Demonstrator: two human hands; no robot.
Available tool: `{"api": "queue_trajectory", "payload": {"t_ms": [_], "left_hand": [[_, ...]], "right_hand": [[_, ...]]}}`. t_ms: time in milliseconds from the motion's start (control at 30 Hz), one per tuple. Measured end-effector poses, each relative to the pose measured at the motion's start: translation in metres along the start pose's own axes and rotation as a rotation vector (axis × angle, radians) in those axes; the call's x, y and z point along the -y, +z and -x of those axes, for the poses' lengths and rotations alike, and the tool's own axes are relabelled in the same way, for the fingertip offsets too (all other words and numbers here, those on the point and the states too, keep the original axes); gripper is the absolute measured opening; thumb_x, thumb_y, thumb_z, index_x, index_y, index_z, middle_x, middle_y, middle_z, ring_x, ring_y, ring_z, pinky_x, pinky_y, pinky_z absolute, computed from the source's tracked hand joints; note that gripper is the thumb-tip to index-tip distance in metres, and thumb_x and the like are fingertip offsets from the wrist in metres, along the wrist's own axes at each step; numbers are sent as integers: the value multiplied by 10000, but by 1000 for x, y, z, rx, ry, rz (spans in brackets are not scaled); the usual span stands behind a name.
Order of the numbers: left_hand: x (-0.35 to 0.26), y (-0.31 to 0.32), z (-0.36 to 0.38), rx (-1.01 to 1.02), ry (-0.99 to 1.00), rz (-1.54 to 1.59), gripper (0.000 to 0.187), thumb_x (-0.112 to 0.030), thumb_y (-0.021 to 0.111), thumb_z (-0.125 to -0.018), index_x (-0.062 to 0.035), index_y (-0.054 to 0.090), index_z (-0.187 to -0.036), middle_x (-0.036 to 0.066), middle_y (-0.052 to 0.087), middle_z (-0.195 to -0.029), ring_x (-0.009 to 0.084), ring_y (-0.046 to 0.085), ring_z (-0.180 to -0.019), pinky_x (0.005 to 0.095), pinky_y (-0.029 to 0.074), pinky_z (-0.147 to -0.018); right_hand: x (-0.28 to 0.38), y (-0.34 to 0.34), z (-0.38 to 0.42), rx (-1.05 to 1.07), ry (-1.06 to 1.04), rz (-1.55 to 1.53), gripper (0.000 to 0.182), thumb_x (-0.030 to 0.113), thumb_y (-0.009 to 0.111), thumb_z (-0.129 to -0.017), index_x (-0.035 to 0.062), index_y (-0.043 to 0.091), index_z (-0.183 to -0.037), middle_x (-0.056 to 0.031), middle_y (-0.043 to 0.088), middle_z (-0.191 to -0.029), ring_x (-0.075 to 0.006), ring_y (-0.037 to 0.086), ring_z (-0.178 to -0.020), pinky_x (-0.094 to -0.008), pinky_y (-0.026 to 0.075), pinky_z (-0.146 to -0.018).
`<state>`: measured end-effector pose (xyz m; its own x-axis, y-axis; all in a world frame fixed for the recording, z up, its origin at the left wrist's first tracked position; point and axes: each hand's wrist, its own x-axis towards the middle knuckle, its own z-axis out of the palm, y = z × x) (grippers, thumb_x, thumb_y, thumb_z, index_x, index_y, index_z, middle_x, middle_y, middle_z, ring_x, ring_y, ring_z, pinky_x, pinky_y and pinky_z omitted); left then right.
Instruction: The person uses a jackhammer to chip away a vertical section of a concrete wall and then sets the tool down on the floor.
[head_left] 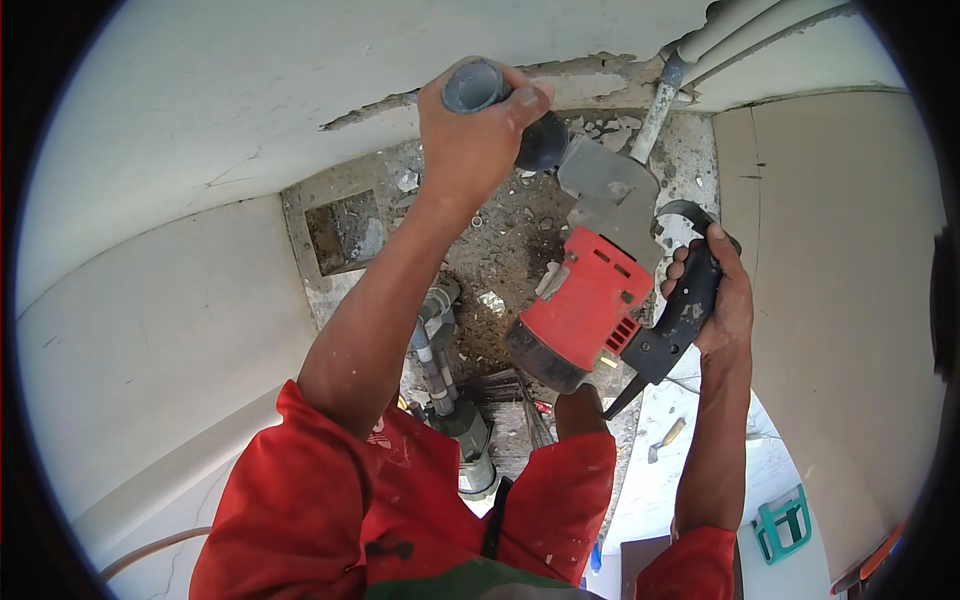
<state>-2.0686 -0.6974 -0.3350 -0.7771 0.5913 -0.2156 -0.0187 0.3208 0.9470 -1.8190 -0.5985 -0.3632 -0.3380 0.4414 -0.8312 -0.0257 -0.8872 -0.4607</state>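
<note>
A red rotary hammer (590, 305) with a grey metal gear housing lies slantwise across the middle of my view. My left hand (470, 135) is up by the wall, its fingers wrapped round the hammer's dark side handle (472, 88). At the other end, my right hand (732, 295) grips the black rear handle (685, 310). The thumb and curled fingertips show around that handle. The tool's bit is hidden from above. Beneath it spreads a rough floor (490, 260) strewn with broken chips.
A square recess (345, 235) is sunk in the floor at left. Grey pipe fittings (435, 345) stand in the middle, and pale pipes (655, 125) run down the chipped wall (370, 60). A small wooden-handled tool (667, 438) and a teal plastic object (782, 525) lie lower right.
</note>
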Motion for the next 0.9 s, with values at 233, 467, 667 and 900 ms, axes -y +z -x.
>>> {"api": "queue_trajectory", "payload": {"t_ms": [233, 467, 667, 900], "left_hand": [[72, -88, 107, 153, 177, 342, 157, -30, 733, -786, -21, 584, -837, 91, 624, -859, 183, 615, -827, 329, 502, -794], [71, -102, 176, 245, -129, 60, 173, 7, 728, -776, -42, 571, -828, 96, 620, -805, 210, 614, -810, 408, 485, -845], [55, -76, 160, 299, 19, -11, 167, 74, 700, -736, -21, 588, -816, 86, 638, -815, 180, 629, -796, 334, 501, -776], [15, -31, 57, 89, -53, -89, 103, -20, 721, -692, -22, 624, -723, 33, 634, -683, 102, 587, -635, 253, 478, -627]], "right_hand": [[-219, -15, 85, -7, 133, -397, 138, 177, 626, -833, 67, 577, -902, -106, 606, -861, -259, 620, -771, -433, 531, -716], [-301, -44, 166, -106, 265, -602, 260, 234, 661, -821, 42, 564, -968, -146, 627, -875, -275, 640, -765, -424, 543, -707], [-269, -65, 137, -5, 221, -524, 261, 310, 642, -875, 81, 566, -975, -141, 634, -851, -259, 642, -723, -414, 539, -658], [-149, -25, 53, 42, 172, -377, 285, 336, 597, -910, 54, 566, -939, -102, 597, -775, -215, 608, -646, -368, 512, -584]]}}
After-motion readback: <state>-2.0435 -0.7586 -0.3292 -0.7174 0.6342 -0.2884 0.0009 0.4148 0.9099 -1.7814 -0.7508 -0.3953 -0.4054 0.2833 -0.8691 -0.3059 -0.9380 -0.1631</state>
